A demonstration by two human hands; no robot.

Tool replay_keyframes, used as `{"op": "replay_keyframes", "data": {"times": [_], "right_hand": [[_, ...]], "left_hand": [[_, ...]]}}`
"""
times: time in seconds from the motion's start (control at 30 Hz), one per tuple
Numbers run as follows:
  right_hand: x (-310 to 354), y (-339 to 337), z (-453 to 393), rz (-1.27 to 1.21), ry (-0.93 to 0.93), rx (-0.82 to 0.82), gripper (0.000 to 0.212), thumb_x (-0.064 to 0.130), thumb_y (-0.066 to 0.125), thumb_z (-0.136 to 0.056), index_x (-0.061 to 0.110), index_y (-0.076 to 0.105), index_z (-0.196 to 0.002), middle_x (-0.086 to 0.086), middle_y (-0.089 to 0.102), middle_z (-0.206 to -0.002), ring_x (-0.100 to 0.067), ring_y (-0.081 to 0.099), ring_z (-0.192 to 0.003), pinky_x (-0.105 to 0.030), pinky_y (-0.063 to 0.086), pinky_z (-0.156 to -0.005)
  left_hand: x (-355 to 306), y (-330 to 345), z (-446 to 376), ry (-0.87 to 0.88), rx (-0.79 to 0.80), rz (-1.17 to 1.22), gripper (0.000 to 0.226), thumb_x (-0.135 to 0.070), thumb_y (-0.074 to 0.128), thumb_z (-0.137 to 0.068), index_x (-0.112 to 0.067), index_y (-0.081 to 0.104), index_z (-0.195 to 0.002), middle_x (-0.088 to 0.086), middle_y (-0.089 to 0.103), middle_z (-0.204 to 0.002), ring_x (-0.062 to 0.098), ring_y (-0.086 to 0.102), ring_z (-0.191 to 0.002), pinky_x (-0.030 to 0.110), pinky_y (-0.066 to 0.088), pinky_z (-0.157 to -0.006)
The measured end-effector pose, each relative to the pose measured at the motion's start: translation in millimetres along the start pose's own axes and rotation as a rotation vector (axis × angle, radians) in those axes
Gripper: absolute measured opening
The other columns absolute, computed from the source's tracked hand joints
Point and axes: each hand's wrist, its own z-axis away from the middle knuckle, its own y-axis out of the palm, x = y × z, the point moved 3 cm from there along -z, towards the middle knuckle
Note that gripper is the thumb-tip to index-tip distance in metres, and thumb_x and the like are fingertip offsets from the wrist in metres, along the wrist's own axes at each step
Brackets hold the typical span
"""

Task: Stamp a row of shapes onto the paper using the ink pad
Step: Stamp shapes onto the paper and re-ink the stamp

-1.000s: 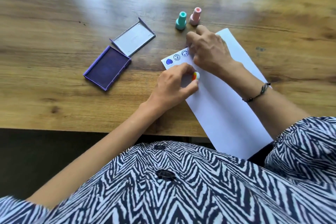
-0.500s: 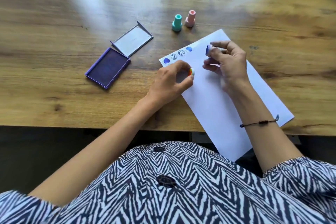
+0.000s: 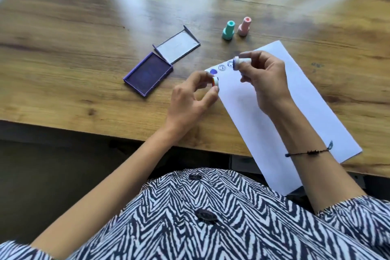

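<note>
A white sheet of paper (image 3: 272, 112) lies slanted on the wooden table, with a row of blue stamped shapes (image 3: 221, 68) along its top left corner. My right hand (image 3: 266, 80) holds a small white stamp (image 3: 239, 62) on its side above that row, its inked face turned left. My left hand (image 3: 190, 99) pinches a small round cap with red and green rings (image 3: 215, 81) at the paper's left edge. The purple ink pad (image 3: 148, 74) lies open to the left, its lid (image 3: 178, 46) folded back.
A teal stamp (image 3: 228, 30) and a pink stamp (image 3: 244, 26) stand upright on the table beyond the paper. The table's near edge (image 3: 105, 131) runs just in front of my body. The paper's lower end overhangs that edge.
My right hand lifted the stamp off the paper, leaving a new blue mark, and turned it sideways. My left hand rose from the paper with the cap, towards the stamp.
</note>
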Motion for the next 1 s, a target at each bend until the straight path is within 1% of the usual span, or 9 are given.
{"op": "replay_keyframes", "data": {"times": [0.1,0.2,0.3,0.43,0.53,0.67,0.73,0.9,1.0], "right_hand": [[20,52,2,0.212,-0.178,0.167,0.01,0.013,0.071,-0.077,0.013,0.067,-0.086,-0.009,0.063,-0.077,-0.011,0.052,-0.067,-0.024,0.045,-0.062],[41,119,8,0.495,-0.504,0.303,0.007,0.01,0.065,-0.076,0.009,0.069,-0.082,-0.007,0.054,-0.076,-0.011,0.047,-0.063,-0.018,0.034,-0.06],[49,169,10,0.717,-0.727,0.344,0.014,0.002,0.055,-0.075,0.006,0.067,-0.081,-0.009,0.05,-0.077,-0.021,0.045,-0.064,-0.025,0.024,-0.056],[21,186,10,0.945,-0.721,0.495,0.019,0.004,0.048,-0.081,0.004,0.061,-0.095,-0.018,0.057,-0.101,-0.037,0.054,-0.083,-0.033,0.03,-0.061],[29,189,-1,0.949,-0.681,0.612,0.018,0.003,0.051,-0.075,0.007,0.064,-0.087,-0.016,0.061,-0.096,-0.037,0.057,-0.082,-0.029,0.031,-0.061],[43,194,-9,0.911,-0.768,0.53,0.02,0.005,0.05,-0.073,0.008,0.066,-0.085,-0.017,0.064,-0.094,-0.036,0.059,-0.083,-0.028,0.031,-0.061],[28,193,1,1.008,-0.761,0.544,0.019,0.002,0.05,-0.076,0.005,0.06,-0.092,-0.018,0.059,-0.102,-0.038,0.055,-0.087,-0.034,0.033,-0.063],[40,201,-9,1.02,-0.76,0.589,0.018,0.001,0.051,-0.075,0.005,0.064,-0.087,-0.017,0.062,-0.098,-0.036,0.057,-0.084,-0.029,0.03,-0.06],[30,206,7,1.118,-0.793,0.641,0.017,0.001,0.053,-0.074,0.003,0.059,-0.09,-0.018,0.056,-0.104,-0.036,0.056,-0.087,-0.033,0.031,-0.06]], "left_hand": [[13,-34,30,-0.138,-0.211,0.266,0.011,-0.017,0.057,-0.081,-0.016,0.058,-0.092,0.001,0.069,-0.091,0.01,0.066,-0.091,0.017,0.05,-0.081],[27,-59,48,-0.261,-0.453,0.507,0.005,-0.007,0.052,-0.086,-0.009,0.056,-0.088,-0.006,0.07,-0.077,0.012,0.066,-0.088,0.02,0.051,-0.082],[31,-71,53,-0.349,-0.584,0.737,0.009,-0.006,0.049,-0.088,-0.011,0.053,-0.081,0.008,0.064,-0.085,0.019,0.062,-0.087,0.023,0.052,-0.082],[31,-76,53,-0.412,-0.668,0.835,0.009,-0.009,0.046,-0.089,-0.009,0.052,-0.083,0.015,0.061,-0.089,0.025,0.061,-0.092,0.025,0.053,-0.086],[30,-76,54,-0.438,-0.676,0.862,0.009,-0.009,0.046,-0.089,-0.009,0.052,-0.083,0.015,0.062,-0.091,0.024,0.062,-0.092,0.025,0.052,-0.087],[33,-79,55,-0.423,-0.67,0.896,0.009,-0.009,0.047,-0.088,-0.01,0.053,-0.082,0.016,0.063,-0.095,0.022,0.063,-0.092,0.023,0.053,-0.083],[35,-80,57,-0.434,-0.674,0.88,0.006,-0.01,0.047,-0.088,-0.009,0.053,-0.086,0.017,0.064,-0.096,0.024,0.062,-0.096,0.024,0.053,-0.085],[37,-82,57,-0.435,-0.652,0.89,0.006,-0.01,0.049,-0.087,-0.008,0.054,-0.086,0.016,0.064,-0.096,0.024,0.063,-0.096,0.023,0.053,-0.084],[37,-85,56,-0.43,-0.665,0.876,0.007,-0.01,0.048,-0.087,-0.008,0.054,-0.085,0.02,0.062,-0.098,0.026,0.061,-0.097,0.026,0.052,-0.087]]}}
